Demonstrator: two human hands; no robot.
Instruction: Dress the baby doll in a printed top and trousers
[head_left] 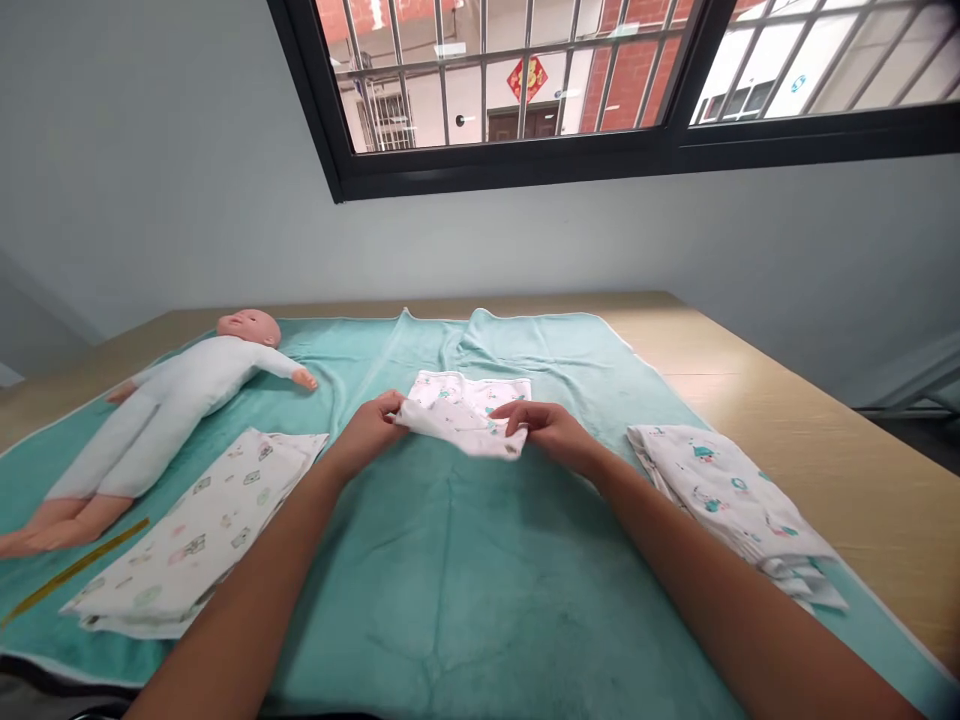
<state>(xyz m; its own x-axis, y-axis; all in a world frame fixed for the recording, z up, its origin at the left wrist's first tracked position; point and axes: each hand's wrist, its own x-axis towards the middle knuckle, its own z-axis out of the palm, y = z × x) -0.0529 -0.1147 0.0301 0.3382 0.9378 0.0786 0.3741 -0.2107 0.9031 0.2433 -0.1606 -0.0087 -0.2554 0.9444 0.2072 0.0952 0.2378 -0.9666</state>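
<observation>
A small white printed baby garment lies on the teal towel in the middle of the table. My left hand pinches its near left edge, lifted and folded over. My right hand grips the near right edge of the same fold. Both hands are closed on the cloth, about a hand's width apart.
A baby doll in a white suit lies at the far left on the towel. A folded printed cloth lies at the near left, another folded printed garment at the right. Bare wooden tabletop runs along the right; a wall and window stand behind.
</observation>
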